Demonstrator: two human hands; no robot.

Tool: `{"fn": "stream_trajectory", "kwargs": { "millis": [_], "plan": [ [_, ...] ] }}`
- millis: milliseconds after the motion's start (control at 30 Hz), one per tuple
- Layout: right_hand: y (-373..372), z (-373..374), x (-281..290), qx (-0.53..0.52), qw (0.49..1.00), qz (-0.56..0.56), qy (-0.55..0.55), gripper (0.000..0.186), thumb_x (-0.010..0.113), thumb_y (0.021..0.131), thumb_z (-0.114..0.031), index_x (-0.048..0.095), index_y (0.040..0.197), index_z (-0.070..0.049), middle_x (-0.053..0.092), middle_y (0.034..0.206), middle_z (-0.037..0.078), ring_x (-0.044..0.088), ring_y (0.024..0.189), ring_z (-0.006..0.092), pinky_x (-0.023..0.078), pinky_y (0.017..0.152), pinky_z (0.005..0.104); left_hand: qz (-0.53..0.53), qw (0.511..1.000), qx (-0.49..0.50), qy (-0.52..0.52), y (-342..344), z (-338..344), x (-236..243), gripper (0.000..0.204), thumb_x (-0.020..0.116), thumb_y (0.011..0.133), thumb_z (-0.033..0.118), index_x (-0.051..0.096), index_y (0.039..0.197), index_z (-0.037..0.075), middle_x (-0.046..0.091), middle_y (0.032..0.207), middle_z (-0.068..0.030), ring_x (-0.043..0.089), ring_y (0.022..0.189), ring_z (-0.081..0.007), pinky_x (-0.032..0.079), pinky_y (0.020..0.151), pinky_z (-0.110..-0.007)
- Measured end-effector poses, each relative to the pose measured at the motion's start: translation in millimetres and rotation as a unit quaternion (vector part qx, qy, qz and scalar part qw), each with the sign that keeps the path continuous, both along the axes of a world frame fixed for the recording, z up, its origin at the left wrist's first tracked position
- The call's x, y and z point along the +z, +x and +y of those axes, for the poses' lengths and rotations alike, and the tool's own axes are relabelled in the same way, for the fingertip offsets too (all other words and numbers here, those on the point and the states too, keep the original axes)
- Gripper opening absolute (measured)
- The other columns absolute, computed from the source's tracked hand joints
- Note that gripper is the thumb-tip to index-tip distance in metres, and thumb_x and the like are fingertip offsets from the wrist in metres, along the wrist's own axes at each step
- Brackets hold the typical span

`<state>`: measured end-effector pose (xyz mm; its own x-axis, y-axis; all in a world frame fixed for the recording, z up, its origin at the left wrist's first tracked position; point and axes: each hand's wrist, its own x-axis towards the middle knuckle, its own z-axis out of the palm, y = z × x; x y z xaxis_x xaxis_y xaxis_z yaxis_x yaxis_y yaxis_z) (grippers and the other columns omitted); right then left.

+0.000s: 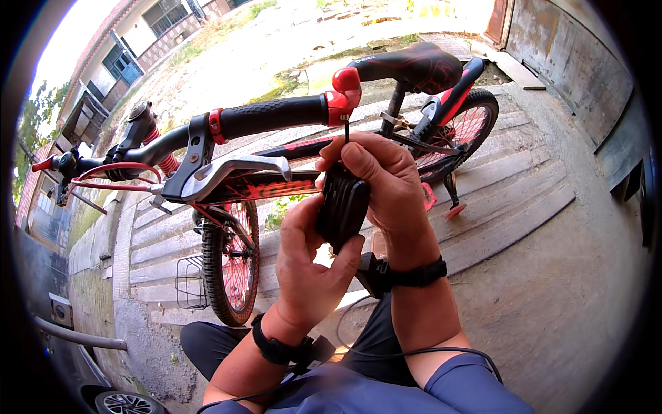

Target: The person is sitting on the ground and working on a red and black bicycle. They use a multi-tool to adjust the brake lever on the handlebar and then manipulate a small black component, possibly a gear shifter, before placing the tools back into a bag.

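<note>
My left hand [310,276] is closed around the lower part of a black folding hex-key tool [341,207]. My right hand [389,190] grips the top of the same tool, thumb on it. A thin key [347,129] rises from the tool to a small bolt at the underside of the red clamp [339,105] on the handlebar end. Beside this clamp runs a black textured grip [272,114], with a red bar-end piece [346,81] above it. A silver brake lever [241,170] is just left of my hands.
The black and red bicycle has its saddle [407,69] behind my hands, front wheel [227,276] lower left and rear wheel [476,127] at right. A wire basket [189,283] is by the front wheel. A car [72,369] is at lower left, a weathered metal wall [565,62] at right.
</note>
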<state>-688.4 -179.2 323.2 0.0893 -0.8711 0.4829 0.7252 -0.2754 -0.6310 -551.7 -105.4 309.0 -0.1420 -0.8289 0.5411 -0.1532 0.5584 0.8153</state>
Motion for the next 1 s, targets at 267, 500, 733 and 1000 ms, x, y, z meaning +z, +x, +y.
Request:
{"fn": "stream_trajectory", "kwargs": {
  "millis": [267, 500, 733, 1000],
  "plan": [
    [2.8, 0.0, 0.3, -0.006, 1.000, 0.009, 0.005, 0.020, 0.062, 0.098, -0.016, 0.070, 0.105, 0.001, 0.072, 0.092, 0.010, 0.068, 0.083, 0.0149, 0.056, 0.074, 0.0277, -0.002, 1.000, 0.010, 0.007, 2.7, 1.1, 3.4, 0.067, 0.073, 0.081, -0.005, 0.037, 0.137, -0.003, 0.052, 0.123, -0.0122, 0.062, 0.108, -0.0174, 0.052, 0.090, -0.029],
    [6.5, -6.6, 0.9, -0.031, 0.999, 0.011, -0.017, 0.027, 0.060, 0.100, -0.023, 0.068, 0.107, 0.002, 0.071, 0.091, 0.014, 0.070, 0.075, 0.0209, 0.058, 0.067, 0.0311, -0.013, 0.999, 0.030, -0.007, 2.0, -1.0, 6.1, 0.068, 0.073, 0.080, -0.006, 0.037, 0.137, -0.004, 0.052, 0.123, -0.0120, 0.061, 0.107, -0.0173, 0.052, 0.090, -0.029],
    [2.1, -4.7, 2.2, -0.013, 1.000, -0.007, -0.003, 0.026, 0.059, 0.100, -0.023, 0.067, 0.104, 0.002, 0.070, 0.090, 0.016, 0.070, 0.074, 0.0223, 0.058, 0.067, 0.0317, 0.077, 0.992, -0.045, 0.090, 1.0, 5.1, 19.1, 0.065, 0.070, 0.084, -0.005, 0.036, 0.140, -0.002, 0.055, 0.125, -0.0139, 0.060, 0.111, -0.0177, 0.052, 0.090, -0.029],
    [-13.6, -6.2, -3.9, 0.030, 0.999, 0.035, -0.025, 0.029, 0.060, 0.099, -0.025, 0.066, 0.103, 0.003, 0.069, 0.093, 0.017, 0.070, 0.076, 0.0235, 0.057, 0.069, 0.0309, 0.247, 0.912, -0.199, 0.260, 13.6, 7.5, 22.0, 0.065, 0.067, 0.086, -0.006, 0.035, 0.143, 0.002, 0.054, 0.129, -0.0144, 0.057, 0.119, -0.0203, 0.050, 0.098, -0.032]
  ]
}}
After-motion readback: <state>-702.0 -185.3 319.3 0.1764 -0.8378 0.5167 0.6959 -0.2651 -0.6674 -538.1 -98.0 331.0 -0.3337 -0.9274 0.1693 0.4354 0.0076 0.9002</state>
